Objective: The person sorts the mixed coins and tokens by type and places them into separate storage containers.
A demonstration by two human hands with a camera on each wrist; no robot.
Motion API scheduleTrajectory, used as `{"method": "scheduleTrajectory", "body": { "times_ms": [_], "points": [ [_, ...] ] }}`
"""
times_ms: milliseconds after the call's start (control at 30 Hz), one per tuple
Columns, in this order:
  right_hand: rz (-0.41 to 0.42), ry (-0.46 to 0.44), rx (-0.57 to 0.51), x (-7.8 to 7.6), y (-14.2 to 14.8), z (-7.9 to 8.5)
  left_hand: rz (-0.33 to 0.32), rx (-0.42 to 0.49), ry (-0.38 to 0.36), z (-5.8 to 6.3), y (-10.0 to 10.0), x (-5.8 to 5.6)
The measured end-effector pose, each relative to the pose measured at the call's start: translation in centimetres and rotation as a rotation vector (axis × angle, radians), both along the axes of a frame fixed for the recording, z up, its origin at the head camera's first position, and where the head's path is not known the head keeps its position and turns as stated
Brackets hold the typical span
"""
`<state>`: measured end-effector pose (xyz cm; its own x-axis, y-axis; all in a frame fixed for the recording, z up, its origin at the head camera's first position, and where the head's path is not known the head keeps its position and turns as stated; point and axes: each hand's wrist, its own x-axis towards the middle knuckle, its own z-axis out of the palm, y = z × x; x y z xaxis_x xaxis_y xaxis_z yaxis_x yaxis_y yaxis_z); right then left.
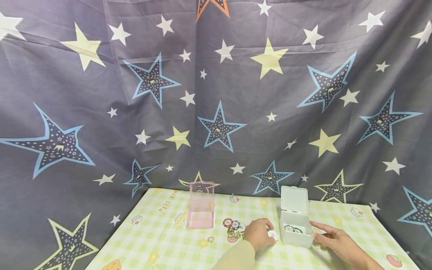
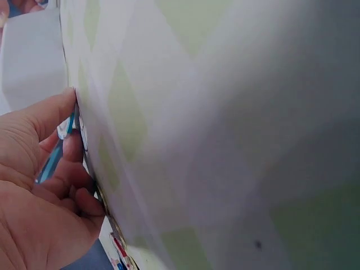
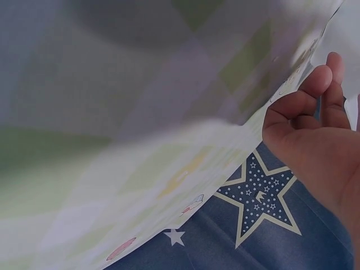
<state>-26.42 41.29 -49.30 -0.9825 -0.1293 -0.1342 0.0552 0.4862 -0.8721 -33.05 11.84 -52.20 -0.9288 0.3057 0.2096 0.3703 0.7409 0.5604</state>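
My left hand (image 1: 259,234) pinches a white chip (image 1: 272,235), round and flat, just above the table, left of a white box (image 1: 297,240). The box's lid (image 1: 294,199) is raised, and a few round chips (image 1: 293,228) lie inside. My right hand (image 1: 332,240) rests its fingertips against the box's right side, with the fingers fairly straight; in the right wrist view the thumb (image 3: 316,81) lies close to the other fingers. Left of my left hand is a pile of red, dark and gold round chips (image 1: 233,228), partly hidden by the hand.
A transparent pink box (image 1: 201,221) with a raised lid stands left of the pile. One small gold disc (image 1: 210,239) lies apart on the green checked tablecloth (image 1: 162,232). Behind the table hangs a dark star-patterned curtain (image 1: 236,86).
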Motion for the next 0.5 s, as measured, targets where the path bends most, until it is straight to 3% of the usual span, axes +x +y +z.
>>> {"method": "scheduleTrajectory", "body": {
  "times_ms": [233, 500],
  "points": [
    [0.001, 0.003, -0.001, 0.1, 0.1, 0.0, -0.056, 0.153, -0.134, 0.3, -0.8, -0.2],
    [0.007, 0.002, 0.005, 0.1, 0.0, 0.1, -0.05, 0.245, -0.22, 0.4, -1.3, -0.2]
  ]
}}
